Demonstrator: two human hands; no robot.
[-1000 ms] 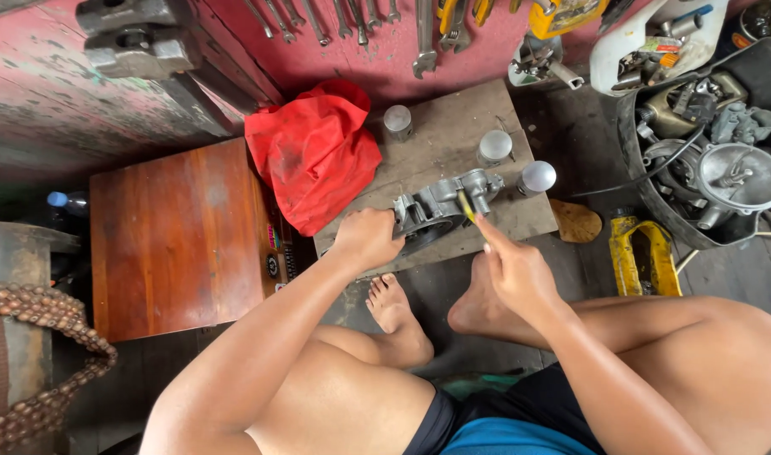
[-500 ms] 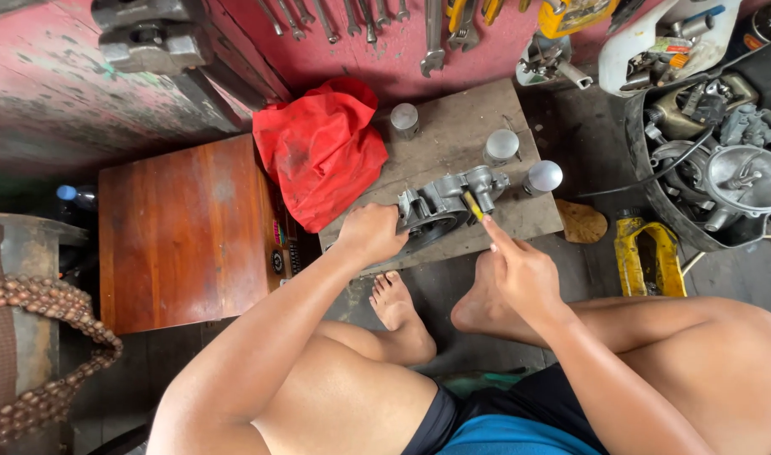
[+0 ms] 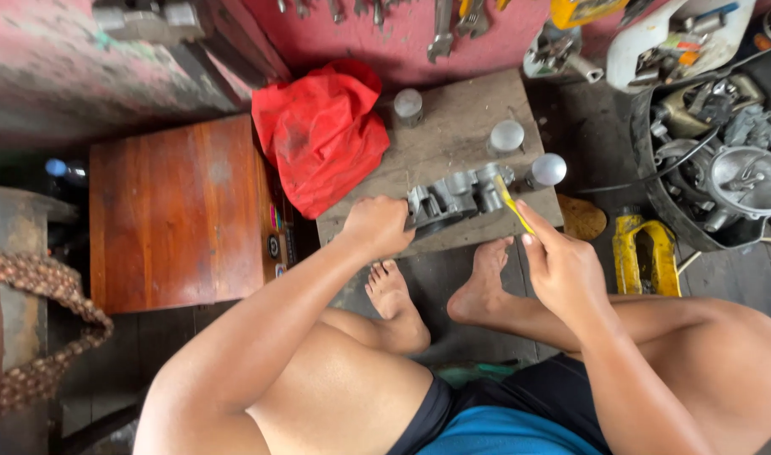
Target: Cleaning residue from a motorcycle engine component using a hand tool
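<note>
The fingers of the right hand are pinched together on a slim yellow-handled tool, whose tip is set against the right end of a grey cast-metal engine part with rounded bosses. The fingers of the left hand are curled and clamped on the part's left end, pinning it flat on a worn grey wooden board that serves as the desk on the floor. The step in hand looks like scraping or picking at a port or seat of the casting; the next move likely calls for a steady left grip while the tool works with short, controlled strokes, kept from slipping off the edge. Just beyond the part stand three small round silver caps. A crumpled red cloth lies on the board's left end, beside a brown wooden box. To the right sit a yellow metal bracket and a black tub of engine parts.
</note>
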